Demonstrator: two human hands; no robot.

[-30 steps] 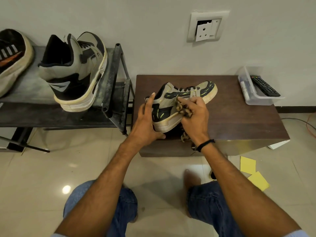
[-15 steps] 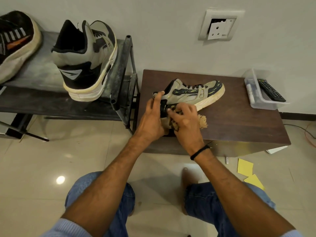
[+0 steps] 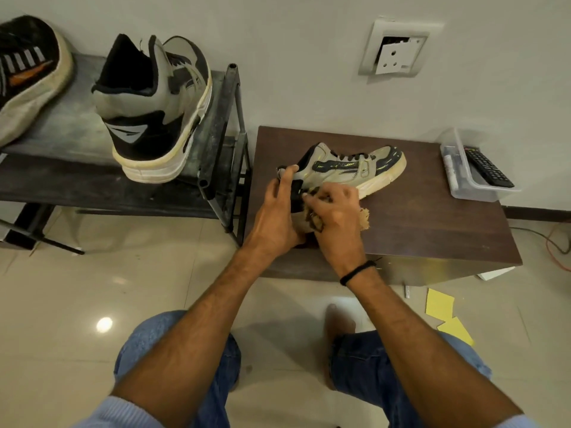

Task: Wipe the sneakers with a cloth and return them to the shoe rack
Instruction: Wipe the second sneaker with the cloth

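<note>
The sneaker [image 3: 349,168] stands on its sole on the near-left part of the brown table [image 3: 432,230], just beside the shoe rack [image 3: 216,125]. Its long axis goes slanted across the table. The heel is at the near-left, between the two hands, and the toe points to the far right, toward the wall. The side with the dark stripes faces the person.

The left hand [image 3: 276,217] grips the heel from behind, with the fingers curled round it and one fingertip up on the collar. The right hand [image 3: 335,217] is clenched round a bunched tan cloth [image 3: 364,215] and presses it against the lower side of the heel.

I judge this shoe to be light and not fragile. The padded upper should give a little under the fingers, while the rubber sole looks stiff. The heel cup and the collar seem the firmest places to take hold of it, and one hand should be enough to carry it. The cloth looks soft and limp.

On the rack a second sneaker [image 3: 154,112] of the same kind stands with its heel toward the room, and another shoe [image 3: 27,75] lies to its left. At the far right edge of the table a clear tray [image 3: 454,183] holds a remote control [image 3: 488,168].
</note>
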